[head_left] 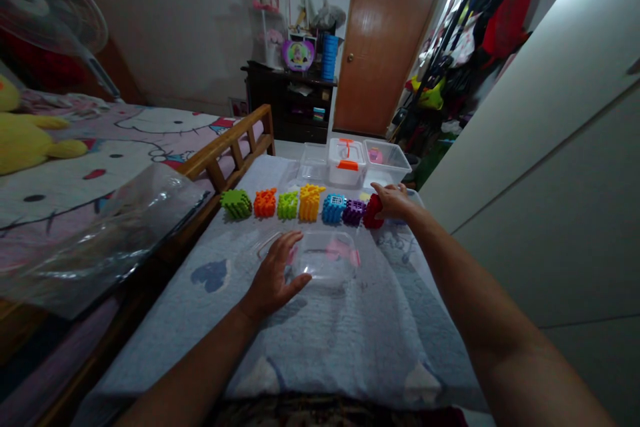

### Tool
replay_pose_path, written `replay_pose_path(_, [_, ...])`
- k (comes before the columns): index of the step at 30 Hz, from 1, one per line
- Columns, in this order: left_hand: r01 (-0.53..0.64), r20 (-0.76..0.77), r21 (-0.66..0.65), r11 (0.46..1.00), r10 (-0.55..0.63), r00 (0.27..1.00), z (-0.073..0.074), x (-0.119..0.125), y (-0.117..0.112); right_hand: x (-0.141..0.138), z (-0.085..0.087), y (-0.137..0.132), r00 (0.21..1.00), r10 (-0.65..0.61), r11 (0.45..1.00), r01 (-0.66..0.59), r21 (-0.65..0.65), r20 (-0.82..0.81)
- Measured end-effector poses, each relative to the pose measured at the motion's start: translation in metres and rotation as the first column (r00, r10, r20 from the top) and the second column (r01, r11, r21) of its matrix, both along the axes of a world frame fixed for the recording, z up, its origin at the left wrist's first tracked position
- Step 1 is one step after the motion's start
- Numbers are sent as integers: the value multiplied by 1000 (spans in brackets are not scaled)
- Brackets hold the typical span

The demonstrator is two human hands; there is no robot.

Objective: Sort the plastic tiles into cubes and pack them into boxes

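Note:
A row of stacked plastic building blocks runs across the bedspread: dark green (pixel 236 204), orange (pixel 265 203), light green (pixel 288 205), yellow (pixel 310 203), blue (pixel 334 208), purple (pixel 355 211) and red (pixel 373 211). At its right end, my right hand (pixel 395 201) has its fingers around the red blocks, partly covering them. A clear plastic container (pixel 325 267) with some pink on it sits in front of the row. My left hand (pixel 275 277) is at the container's left end, thumb and fingers apart; whether it touches the wall I cannot tell.
Behind the row stand a lidded box with orange clips (pixel 346 173) and an open clear bin (pixel 387 159). A wooden rail (pixel 225 153) borders the left side, with a clear plastic bag (pixel 115 233) beyond it. A white cabinet (pixel 540 147) rises at the right.

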State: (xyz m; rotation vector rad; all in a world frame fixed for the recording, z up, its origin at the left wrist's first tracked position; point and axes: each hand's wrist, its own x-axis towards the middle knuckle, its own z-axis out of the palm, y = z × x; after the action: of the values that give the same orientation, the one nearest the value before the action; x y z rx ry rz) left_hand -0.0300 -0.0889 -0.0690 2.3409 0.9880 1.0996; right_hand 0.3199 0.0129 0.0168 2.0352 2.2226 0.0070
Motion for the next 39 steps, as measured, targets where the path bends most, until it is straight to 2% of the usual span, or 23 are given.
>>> replay_pose_path(8, [-3, -4, 2, 1000, 3, 1000, 3, 0, 0, 1, -1, -3, 1000, 11, 998, -10, 64, -19])
replay_pose_path(13, [0, -2, -2, 1000, 0, 1000, 1, 0, 0, -6, 18, -13, 999, 11, 993, -7, 114, -34])
replay_pose_path(16, [-7, -6, 0, 1000, 7, 1000, 0, 0, 0, -24, 37, -28, 996, 56, 986, -44, 163, -71])
replay_pose_path(18, [-15, -4, 12, 1000, 15, 1000, 0, 0, 0, -44, 48, -44, 981, 137, 981, -115, 156, -136])
replay_pose_path(21, [-25, 3, 8, 1000, 25, 1000, 0, 2, -1, -83, 54, -70, 910, 288, 957, -262, 124, -300])
replay_pose_path(25, [-21, 11, 9, 1000, 21, 1000, 0, 2, -2, -128, 43, -95, 855, 379, 916, -401, 10, -354])
replay_pose_path(28, [-22, 6, 30, 999, 22, 1000, -1, 2, -2, -146, 30, -98, 879, 353, 914, -397, -83, -321])
replay_pose_path(35, [-22, -3, 54, 998, 22, 1000, -1, 3, -2, -154, 10, -84, 906, 299, 913, -363, -187, -298])
replay_pose_path(39, [-25, -9, 30, 999, 25, 1000, 1, 4, -2, -154, 9, -82, 891, 315, 905, -386, -179, -327])
